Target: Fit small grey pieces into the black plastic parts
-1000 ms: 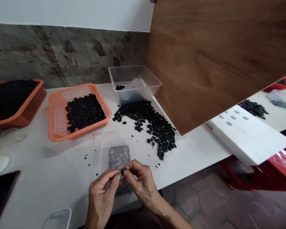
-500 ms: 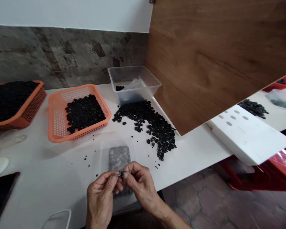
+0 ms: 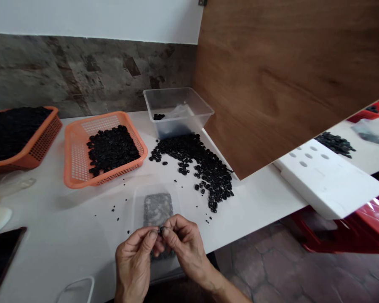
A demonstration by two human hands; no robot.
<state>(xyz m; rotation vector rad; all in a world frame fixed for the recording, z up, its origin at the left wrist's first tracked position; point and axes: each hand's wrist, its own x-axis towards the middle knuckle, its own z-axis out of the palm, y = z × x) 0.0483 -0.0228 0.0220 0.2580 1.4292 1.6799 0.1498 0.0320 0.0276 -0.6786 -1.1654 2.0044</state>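
Fingertip to fingertip, my left hand [image 3: 135, 256] and my right hand [image 3: 188, 248] pinch a small black piece [image 3: 161, 230] between them. Both hands are closed, above a clear shallow tray [image 3: 137, 206] at the table's front edge. A grey speckled mass [image 3: 158, 207] lies in the tray, partly hidden by my hands. Beyond it, a heap of small black pieces [image 3: 208, 166] curves over the white table [image 3: 91, 235]. An orange basket [image 3: 72, 151] to the left holds more black pieces.
A clear bin [image 3: 183, 122] stands behind the heap. Another full orange basket [image 3: 44, 139] is at far left, with a dark-screened device [image 3: 4, 256] nearer. A wooden panel [image 3: 287, 75] slants across the right, beside a white box [image 3: 331, 181] and red stools [image 3: 366, 229].
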